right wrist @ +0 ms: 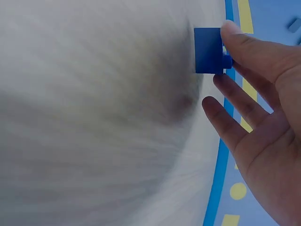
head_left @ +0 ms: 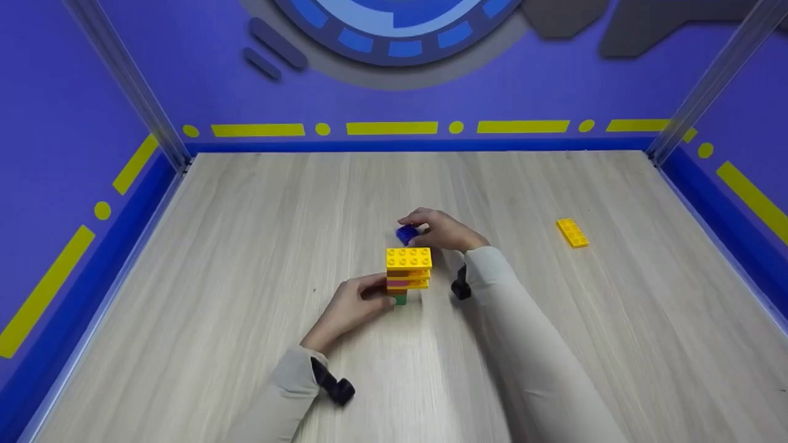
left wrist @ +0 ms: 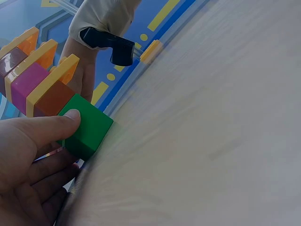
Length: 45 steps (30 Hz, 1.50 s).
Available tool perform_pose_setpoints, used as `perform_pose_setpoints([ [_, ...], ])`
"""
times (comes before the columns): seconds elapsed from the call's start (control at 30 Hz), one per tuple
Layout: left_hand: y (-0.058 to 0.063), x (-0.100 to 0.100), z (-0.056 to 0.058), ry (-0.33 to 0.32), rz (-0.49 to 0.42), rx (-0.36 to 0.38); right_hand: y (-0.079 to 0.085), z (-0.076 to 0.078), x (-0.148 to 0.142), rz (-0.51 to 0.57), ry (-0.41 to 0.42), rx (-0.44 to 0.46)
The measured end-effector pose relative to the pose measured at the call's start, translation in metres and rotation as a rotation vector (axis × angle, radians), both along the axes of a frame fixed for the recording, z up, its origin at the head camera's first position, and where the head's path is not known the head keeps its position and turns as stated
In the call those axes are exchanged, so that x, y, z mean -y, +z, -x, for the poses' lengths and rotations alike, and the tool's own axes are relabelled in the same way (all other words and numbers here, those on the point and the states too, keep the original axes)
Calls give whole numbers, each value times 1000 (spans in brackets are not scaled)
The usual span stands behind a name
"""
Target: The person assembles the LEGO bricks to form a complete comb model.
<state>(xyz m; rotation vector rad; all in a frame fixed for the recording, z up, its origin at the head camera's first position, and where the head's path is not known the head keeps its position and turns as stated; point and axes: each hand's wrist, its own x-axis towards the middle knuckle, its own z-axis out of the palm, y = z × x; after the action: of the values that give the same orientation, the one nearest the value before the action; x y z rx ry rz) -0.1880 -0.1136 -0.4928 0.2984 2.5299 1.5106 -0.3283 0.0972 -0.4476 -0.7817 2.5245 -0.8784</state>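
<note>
A tower of toy building bricks (head_left: 409, 259) stands upright near the middle of the table, topped by a yellow studded brick. Below that, brown, magenta and orange-brown bricks alternate with yellow plates that jut out to the right. At its foot is a green brick (left wrist: 92, 129). My left hand (head_left: 349, 311) grips the tower low down, its thumb lying on the green brick. Just behind the tower, my right hand (head_left: 448, 231) pinches a small blue brick (right wrist: 209, 51) between thumb and fingers. Its studs face the palm side in the right wrist view.
A yellow eight-stud brick (head_left: 572, 233) lies alone on the wooden table (head_left: 258, 234) at the right. Blue panels (head_left: 184, 74) with yellow markings wall the table at the back and both sides. Black straps with small cameras (head_left: 462, 286) sit on the wrists.
</note>
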Motion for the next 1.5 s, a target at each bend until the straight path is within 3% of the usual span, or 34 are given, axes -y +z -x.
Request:
perform_pose_setpoints([
  [0.3,1,-1,-1,8,2,13,-3,0,-10,-67,-21,-84],
  [1.0,0,0,0,-6,-5,-4,-8,3,-38,-57,-171,-4],
  [1.5,0,1,0,-6,9,-2,-4,-2,-55,21,-165,-31],
])
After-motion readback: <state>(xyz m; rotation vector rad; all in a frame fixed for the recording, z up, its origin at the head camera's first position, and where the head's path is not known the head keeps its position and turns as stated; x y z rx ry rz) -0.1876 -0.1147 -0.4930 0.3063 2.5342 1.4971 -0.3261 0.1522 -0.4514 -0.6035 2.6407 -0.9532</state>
